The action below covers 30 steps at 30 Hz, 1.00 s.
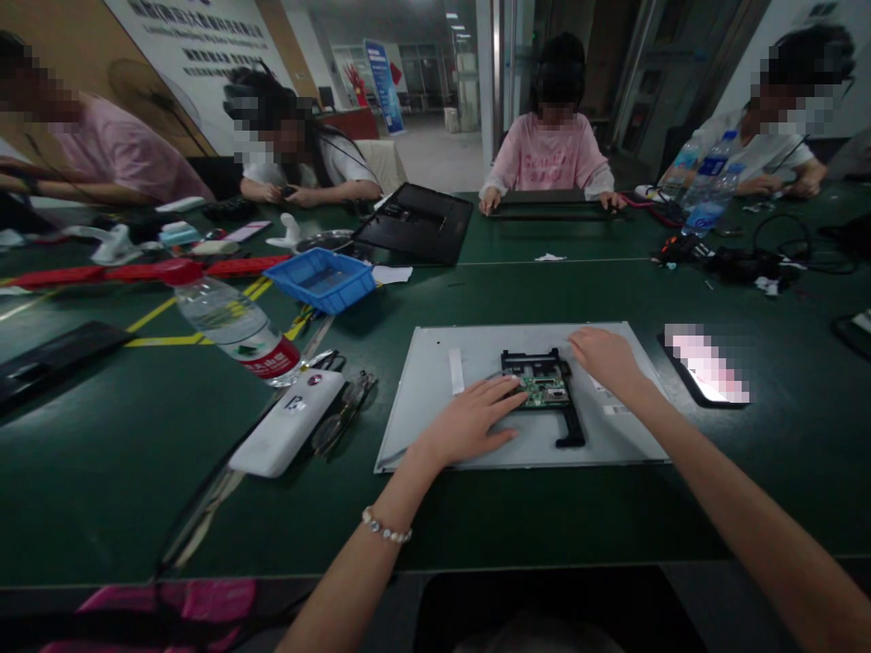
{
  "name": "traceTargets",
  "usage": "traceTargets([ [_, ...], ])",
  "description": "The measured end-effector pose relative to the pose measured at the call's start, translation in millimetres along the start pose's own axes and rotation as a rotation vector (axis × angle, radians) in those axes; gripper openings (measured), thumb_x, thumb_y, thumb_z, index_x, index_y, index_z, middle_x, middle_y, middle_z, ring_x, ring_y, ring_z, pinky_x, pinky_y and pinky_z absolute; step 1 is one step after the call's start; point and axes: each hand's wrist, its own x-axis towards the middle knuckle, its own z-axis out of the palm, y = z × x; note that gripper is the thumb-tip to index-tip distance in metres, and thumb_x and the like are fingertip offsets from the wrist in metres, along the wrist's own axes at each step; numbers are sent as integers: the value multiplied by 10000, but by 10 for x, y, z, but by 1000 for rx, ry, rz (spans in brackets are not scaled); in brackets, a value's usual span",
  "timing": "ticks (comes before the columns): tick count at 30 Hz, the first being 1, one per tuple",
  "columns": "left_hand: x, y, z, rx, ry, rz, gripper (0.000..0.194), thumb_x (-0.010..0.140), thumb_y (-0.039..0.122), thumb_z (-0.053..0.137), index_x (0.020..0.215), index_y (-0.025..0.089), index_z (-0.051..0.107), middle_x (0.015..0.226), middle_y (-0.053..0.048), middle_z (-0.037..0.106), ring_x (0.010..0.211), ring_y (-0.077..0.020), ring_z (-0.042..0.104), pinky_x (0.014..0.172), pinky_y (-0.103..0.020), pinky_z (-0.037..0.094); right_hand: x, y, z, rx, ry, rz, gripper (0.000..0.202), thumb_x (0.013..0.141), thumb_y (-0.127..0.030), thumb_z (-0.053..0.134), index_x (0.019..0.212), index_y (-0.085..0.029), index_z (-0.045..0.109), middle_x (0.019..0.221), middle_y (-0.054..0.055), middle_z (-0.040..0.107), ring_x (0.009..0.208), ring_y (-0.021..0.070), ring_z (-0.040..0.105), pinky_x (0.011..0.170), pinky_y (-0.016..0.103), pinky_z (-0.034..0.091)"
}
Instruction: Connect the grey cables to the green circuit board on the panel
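A light grey flat panel (422, 399) lies on the green table in front of me. On it rests a black plastic frame (572, 424) holding a green circuit board (537, 390). My left hand (480, 417) lies with fingers stretched, its fingertips on the left part of the board and frame. My right hand (605, 355) is closed, fingers curled together, just right of the frame's upper right corner. Whatever it may hold is hidden or too small to make out. White label strips (455, 370) stick to the panel.
Right of the panel lies a phone (708, 367) with a lit screen. To the left are a white power bank (289, 424), glasses (346, 413), a tilted water bottle (235, 322) and a blue tray (323, 277). Several people sit around the table; one opposite (551, 159) holds a dark bar.
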Motion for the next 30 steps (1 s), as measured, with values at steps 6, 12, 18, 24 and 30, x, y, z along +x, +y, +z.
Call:
traceTargets([
  [6,-7,-12,10,-12,-9,-19,536,920,419,496,1411,254,358,1511,-38,299,1372,-226,306,1141,-404,246,208,-369,-75,24,69,-248,198,917,-134,447,966,-135,640,1015,105,665,958,206,589,805,277,417],
  [12,-16,-22,19,-28,-6,-20,539,920,412,501,1415,257,353,1513,-32,295,1378,-219,297,1145,-390,245,329,-601,-2,14,-7,-321,147,871,-90,509,910,-125,646,977,110,663,949,220,590,796,291,422],
  [18,-9,-20,11,-47,-6,-14,534,919,410,498,1412,261,355,1513,-24,295,1383,-212,288,1139,-385,261,290,-654,18,25,-41,-318,181,873,-72,489,938,-118,651,992,128,655,964,221,592,809,297,423],
  [24,-6,-16,12,-52,-9,-16,541,914,402,504,1412,259,352,1514,-28,292,1390,-219,273,1140,-392,258,283,-662,12,83,-16,-272,221,922,-136,434,936,-129,654,941,109,672,933,217,612,794,290,435],
  [30,-8,-12,15,-43,-16,-20,545,910,396,508,1413,255,350,1515,-34,289,1382,-223,288,1138,-395,259,296,-671,11,100,-43,-258,238,929,-154,423,900,-145,659,912,99,688,915,220,624,772,290,430],
])
